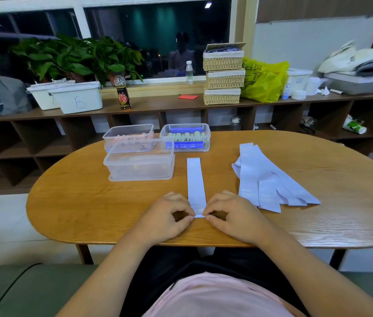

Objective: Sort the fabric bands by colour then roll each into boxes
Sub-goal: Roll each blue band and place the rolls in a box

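Two hands, left hand (167,213) and right hand (231,213), pinch the lilac band (195,184) lying just right of the empty box (139,161); uneven rolling could skew it sideways

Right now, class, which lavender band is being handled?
The lone straight band, its near end pinched by the left hand and right hand; the rest lie fanned in a pile, untouched.

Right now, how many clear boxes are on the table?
3: the front box, seemingly empty; a box of pink rolls behind it; a box of green and blue rolls right of that.
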`<control>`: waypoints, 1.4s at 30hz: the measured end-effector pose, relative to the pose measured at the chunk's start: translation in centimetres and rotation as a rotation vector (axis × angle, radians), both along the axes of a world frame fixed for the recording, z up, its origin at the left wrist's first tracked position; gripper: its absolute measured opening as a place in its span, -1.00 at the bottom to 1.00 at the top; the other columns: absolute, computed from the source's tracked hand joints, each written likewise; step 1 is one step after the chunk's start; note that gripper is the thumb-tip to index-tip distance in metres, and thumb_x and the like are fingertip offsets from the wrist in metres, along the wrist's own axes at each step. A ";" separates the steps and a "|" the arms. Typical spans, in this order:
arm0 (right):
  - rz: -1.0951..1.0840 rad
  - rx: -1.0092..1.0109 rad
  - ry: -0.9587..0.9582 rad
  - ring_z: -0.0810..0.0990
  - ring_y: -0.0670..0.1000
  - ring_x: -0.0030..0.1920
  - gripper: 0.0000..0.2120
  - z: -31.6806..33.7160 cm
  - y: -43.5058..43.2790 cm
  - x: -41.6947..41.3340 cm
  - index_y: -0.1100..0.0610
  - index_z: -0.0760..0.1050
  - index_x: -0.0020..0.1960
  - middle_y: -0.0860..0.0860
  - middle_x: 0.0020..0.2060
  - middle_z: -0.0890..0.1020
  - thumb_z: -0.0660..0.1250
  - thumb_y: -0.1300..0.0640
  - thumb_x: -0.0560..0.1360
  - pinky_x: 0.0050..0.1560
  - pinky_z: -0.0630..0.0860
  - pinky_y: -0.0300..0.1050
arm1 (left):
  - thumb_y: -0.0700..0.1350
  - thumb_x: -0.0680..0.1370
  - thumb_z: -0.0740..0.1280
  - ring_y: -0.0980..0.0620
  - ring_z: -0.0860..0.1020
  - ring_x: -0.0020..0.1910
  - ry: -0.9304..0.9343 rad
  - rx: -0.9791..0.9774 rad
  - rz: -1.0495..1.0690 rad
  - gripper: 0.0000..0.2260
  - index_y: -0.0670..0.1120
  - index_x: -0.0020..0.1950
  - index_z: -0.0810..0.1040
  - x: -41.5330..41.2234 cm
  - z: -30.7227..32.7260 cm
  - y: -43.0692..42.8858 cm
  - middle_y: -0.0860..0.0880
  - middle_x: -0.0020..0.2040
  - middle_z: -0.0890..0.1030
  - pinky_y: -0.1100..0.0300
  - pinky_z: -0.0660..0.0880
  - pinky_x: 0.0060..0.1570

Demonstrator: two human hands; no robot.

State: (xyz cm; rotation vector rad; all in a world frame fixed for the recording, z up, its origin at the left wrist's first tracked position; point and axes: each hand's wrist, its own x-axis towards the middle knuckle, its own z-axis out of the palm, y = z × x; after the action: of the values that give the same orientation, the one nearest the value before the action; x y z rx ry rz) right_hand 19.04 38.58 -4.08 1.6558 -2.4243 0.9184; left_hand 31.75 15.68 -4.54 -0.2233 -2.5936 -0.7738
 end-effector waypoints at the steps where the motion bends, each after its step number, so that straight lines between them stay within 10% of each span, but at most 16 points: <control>1: 0.000 0.003 0.001 0.52 -0.18 0.14 -0.86 0.0 0.0 0.0 -0.15 0.71 0.13 -0.30 0.04 0.63 0.42 -0.08 0.61 0.12 0.54 -0.15 | -0.07 0.55 0.54 0.15 0.59 0.08 0.004 -0.008 0.002 -0.92 0.08 0.01 0.76 0.0 0.0 0.0 0.21 -0.02 0.67 0.13 0.52 0.17; 27: -0.029 0.036 0.116 0.47 -0.19 0.14 -0.77 -0.1 -0.2 0.1 -0.12 0.71 0.20 -0.27 0.05 0.61 0.32 -0.11 0.66 0.14 0.51 -0.18 | 0.25 0.60 0.39 0.21 0.51 0.11 0.062 -0.210 0.146 -0.70 0.12 0.17 0.76 0.7 -0.6 0.5 0.23 0.03 0.65 0.13 0.59 0.02; 42: -0.047 0.060 0.226 0.47 -0.13 0.20 -0.69 -0.1 -0.6 0.4 -0.09 0.61 0.35 -0.23 0.22 0.56 0.24 -0.07 0.68 0.15 0.51 -0.10 | 0.41 0.59 0.25 0.23 0.41 0.30 -0.081 -0.307 0.230 -0.49 0.18 0.39 0.65 0.6 0.1 0.8 0.24 0.29 0.59 0.15 0.48 0.28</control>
State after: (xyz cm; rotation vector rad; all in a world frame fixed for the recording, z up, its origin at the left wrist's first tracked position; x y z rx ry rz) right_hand 19.46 38.03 -4.18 1.6153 -2.3479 0.6201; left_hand 32.35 16.51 -4.44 0.0191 -2.7429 -0.3084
